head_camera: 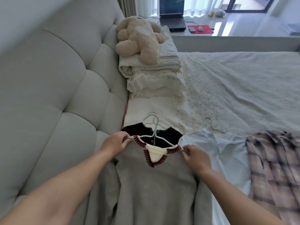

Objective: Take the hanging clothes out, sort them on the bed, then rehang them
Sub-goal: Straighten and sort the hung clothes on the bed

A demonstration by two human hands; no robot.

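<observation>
A grey sweater [155, 189] with a red-stitched V-neck and white inset lies on the bed on a pale green hanger [154, 127]. My left hand [115, 143] pinches its left shoulder and my right hand [194, 157] pinches its right shoulder. Under it, further up the bed, lies a black cardigan [168, 137] with white stitching. To the right lie a light blue shirt [227, 153] on a thin hanger [209, 122], then a pink plaid shirt [274, 168].
A padded grey headboard [56, 95] runs along the left. Folded cream bedding [152, 75] with a plush bear [141, 38] on top sits by it. The textured bedspread [243, 88] stretches right. Beyond the bed, a laptop [172, 15] and red mat [201, 29] lie on the floor.
</observation>
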